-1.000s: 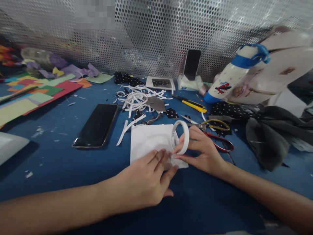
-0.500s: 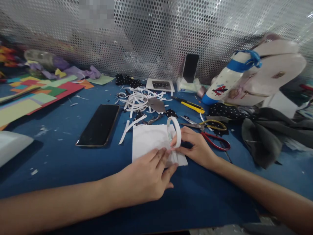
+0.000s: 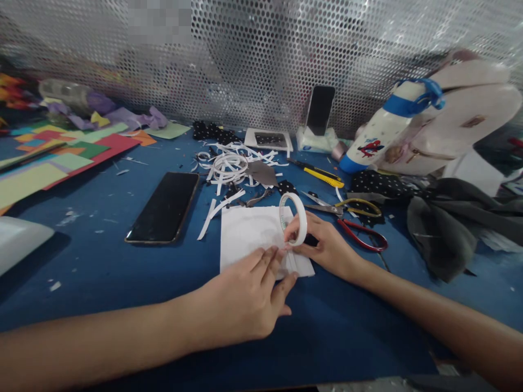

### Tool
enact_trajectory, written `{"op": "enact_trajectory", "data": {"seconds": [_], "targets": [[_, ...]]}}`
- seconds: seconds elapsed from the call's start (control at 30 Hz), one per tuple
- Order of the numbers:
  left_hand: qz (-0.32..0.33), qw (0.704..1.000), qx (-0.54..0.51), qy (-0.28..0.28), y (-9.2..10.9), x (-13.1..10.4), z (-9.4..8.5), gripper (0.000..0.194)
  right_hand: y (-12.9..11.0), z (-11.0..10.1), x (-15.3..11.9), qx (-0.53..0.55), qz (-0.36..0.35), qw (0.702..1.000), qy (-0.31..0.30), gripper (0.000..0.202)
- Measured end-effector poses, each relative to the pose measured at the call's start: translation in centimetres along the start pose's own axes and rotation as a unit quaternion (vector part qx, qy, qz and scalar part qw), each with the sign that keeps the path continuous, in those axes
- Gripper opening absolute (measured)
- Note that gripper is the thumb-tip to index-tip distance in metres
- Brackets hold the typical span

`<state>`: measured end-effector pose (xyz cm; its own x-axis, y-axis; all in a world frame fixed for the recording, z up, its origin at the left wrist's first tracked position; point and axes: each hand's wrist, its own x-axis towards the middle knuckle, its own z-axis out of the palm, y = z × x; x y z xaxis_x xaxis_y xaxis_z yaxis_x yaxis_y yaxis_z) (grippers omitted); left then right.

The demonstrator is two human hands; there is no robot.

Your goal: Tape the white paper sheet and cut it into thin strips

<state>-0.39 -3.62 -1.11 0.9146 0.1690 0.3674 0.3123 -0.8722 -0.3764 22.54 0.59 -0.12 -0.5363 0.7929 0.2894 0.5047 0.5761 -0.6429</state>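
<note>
Live from the head, out over the left hand [image 3: 241, 296] and right hand [image 3: 327, 245]!
A single camera looks forward and down from above and behind the hands, near enough for both forearms [image 3: 102, 337] to run in from the lower sides, with the blue table [image 3: 347, 332] around them and the perforated silver sheet [image 3: 253, 60] beyond.

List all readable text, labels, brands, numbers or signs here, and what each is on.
No text I can quote with confidence.
Tape roll: greenish print inside the ring, too blurred.
White-and-blue bottle: small blue lettering above the red figure, too small.
Pale packet at the back: blue mark, unreadable.
Pink bag: small plate, no legible wording.
</note>
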Motion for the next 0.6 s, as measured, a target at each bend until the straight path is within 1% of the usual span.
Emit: {"op": "enact_trajectory", "data": {"seconds": [0.23,0.5,0.6], "targets": [[-0.009,1.0,0.015,0.01,0.64,0.36,-0.55,0.046,-0.12,0.03,0.15,-0.016,-0.003,1.0,-0.001,0.007],[-0.001,1.0,0.027,0.001,0.59,0.36,-0.6,0.047,-0.03,0.14,0.26,-0.032,-0.005,0.999,-0.004,0.007],[0.013,0.999,0.029,-0.002,0.53,0.25,-0.56,0.049,0.02,0.14,0.29,-0.044,-0.009,0.999,-0.004,0.005]]}}
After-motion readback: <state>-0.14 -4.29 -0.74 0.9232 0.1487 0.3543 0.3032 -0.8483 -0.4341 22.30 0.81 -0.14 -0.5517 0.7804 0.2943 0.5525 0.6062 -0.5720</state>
